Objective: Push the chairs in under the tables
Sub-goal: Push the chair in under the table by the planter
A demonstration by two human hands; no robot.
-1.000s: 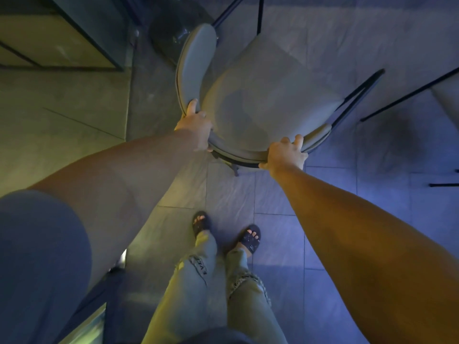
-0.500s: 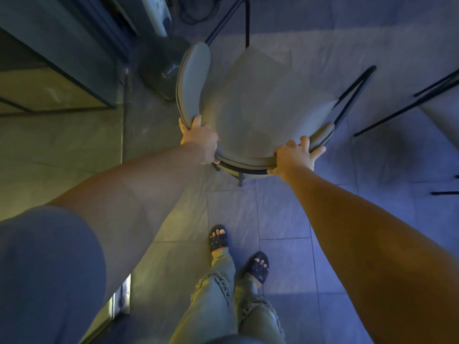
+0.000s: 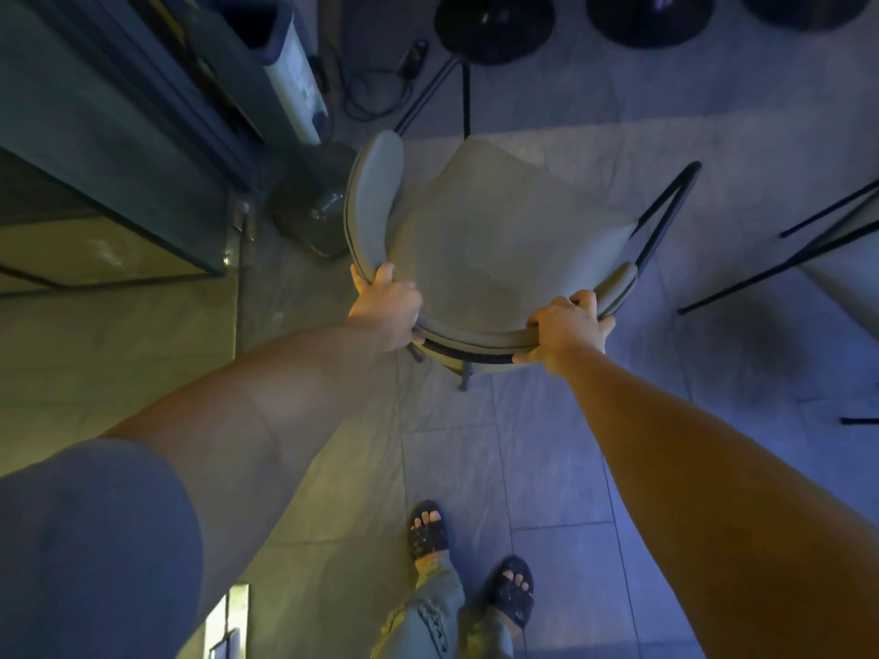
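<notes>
A grey padded chair (image 3: 494, 240) with a curved backrest and thin black metal legs stands on the tiled floor in front of me. My left hand (image 3: 385, 304) grips the left part of the backrest. My right hand (image 3: 566, 332) grips the backrest's right part, thumb underneath. Both arms are stretched forward. No tabletop shows above the chair; round dark table bases (image 3: 494, 21) lie beyond it at the top.
A glass-fronted cabinet (image 3: 109, 216) stands at the left, with a white standing unit (image 3: 295, 88) and cables (image 3: 376, 92) behind it. Another chair's black legs (image 3: 780, 259) reach in from the right. My sandalled feet (image 3: 428, 530) are on grey floor tiles.
I have stepped forward with the chair held in both hands. It has moved away from me toward the round table bases, which have come into view at the top.
</notes>
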